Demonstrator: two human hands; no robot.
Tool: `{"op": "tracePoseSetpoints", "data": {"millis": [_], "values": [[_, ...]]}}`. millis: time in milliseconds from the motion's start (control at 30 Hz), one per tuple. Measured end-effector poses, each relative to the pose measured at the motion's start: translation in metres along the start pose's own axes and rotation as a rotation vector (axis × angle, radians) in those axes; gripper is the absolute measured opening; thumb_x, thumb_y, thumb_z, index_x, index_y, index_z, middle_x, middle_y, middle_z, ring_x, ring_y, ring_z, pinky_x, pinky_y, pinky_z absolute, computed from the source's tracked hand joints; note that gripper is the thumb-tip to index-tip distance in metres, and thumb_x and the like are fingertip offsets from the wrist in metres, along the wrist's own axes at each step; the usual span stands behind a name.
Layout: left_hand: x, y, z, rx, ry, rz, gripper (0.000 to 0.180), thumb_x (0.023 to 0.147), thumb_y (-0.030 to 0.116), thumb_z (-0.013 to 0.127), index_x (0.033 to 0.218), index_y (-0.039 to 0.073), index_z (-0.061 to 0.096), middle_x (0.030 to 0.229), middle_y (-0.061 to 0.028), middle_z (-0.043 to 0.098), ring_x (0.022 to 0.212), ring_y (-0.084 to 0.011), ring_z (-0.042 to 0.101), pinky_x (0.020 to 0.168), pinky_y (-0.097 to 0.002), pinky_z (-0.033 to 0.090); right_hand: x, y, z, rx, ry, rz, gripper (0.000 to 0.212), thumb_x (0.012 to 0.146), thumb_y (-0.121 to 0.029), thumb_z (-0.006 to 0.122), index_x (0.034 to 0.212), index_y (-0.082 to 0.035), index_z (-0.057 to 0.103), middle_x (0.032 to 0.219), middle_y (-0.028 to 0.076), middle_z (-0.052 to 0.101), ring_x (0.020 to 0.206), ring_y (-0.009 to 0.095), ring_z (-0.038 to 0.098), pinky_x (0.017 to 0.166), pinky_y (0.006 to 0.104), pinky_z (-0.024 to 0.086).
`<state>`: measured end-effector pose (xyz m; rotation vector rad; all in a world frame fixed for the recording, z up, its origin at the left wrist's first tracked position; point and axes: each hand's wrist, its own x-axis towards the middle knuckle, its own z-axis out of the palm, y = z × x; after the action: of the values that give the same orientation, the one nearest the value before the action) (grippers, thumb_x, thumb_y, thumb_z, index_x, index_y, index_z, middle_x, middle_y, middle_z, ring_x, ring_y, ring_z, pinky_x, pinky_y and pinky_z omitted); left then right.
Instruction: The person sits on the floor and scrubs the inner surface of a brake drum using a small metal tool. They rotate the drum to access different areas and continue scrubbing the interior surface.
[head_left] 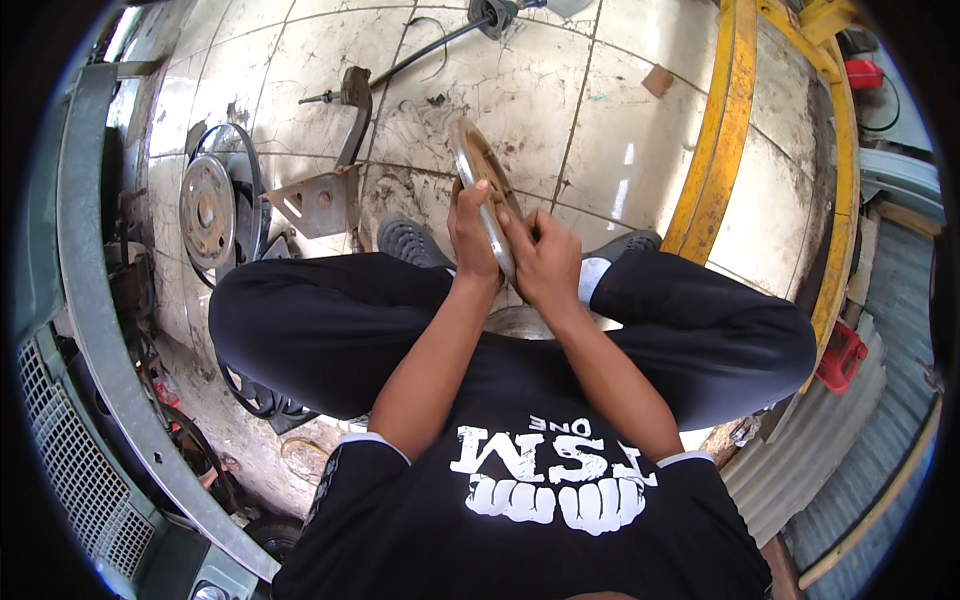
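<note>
Between my knees I hold a round metal disc tilted nearly on edge, with a pale worn rim and a rusty brown face turned to the right. My left hand is closed round its left side, thumb laid over the rim. On the other side, my right hand has its fingers curled against the brown face near the lower rim. Whether those fingers also pinch something small is hidden. Below my hands, a rounded grey metal piece shows partly between my legs.
At left lie a rusty wheel-shaped disc with black belts and an angled metal bracket. A long rod with a mount lies ahead on stained tiles. A yellow steel frame stands right; a grey-green vehicle panel borders the left.
</note>
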<state>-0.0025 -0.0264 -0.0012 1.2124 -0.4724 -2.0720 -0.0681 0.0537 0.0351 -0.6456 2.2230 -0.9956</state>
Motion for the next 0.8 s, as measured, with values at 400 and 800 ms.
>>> {"op": "tracePoseSetpoints", "data": {"millis": [400,800], "values": [[-0.011,0.005,0.002,0.014,-0.057,-0.005,0.042,0.092,0.036,0.064,0.117,0.002,0.058,0.098,-0.0084,0.060,0.083,-0.0200,0.062,0.075,-0.0343,0.054,0.007,0.010,0.002,0.120,-0.066,0.040,0.049,0.095,-0.044,0.071,0.081,0.002,0.064,0.071,0.024,0.064,0.067,0.045,0.063,0.061,0.0512,0.044],[-0.001,0.008,-0.011,0.114,-0.109,-0.023,0.060,0.089,0.047,0.060,0.130,0.003,0.053,0.099,-0.0114,0.061,0.083,-0.0233,0.064,0.070,-0.0378,0.058,-0.016,0.012,-0.002,0.178,-0.029,-0.028,0.043,0.095,-0.039,0.073,0.085,0.002,0.068,0.067,0.022,0.061,0.060,0.037,0.060,0.059,0.0452,0.045]]}}
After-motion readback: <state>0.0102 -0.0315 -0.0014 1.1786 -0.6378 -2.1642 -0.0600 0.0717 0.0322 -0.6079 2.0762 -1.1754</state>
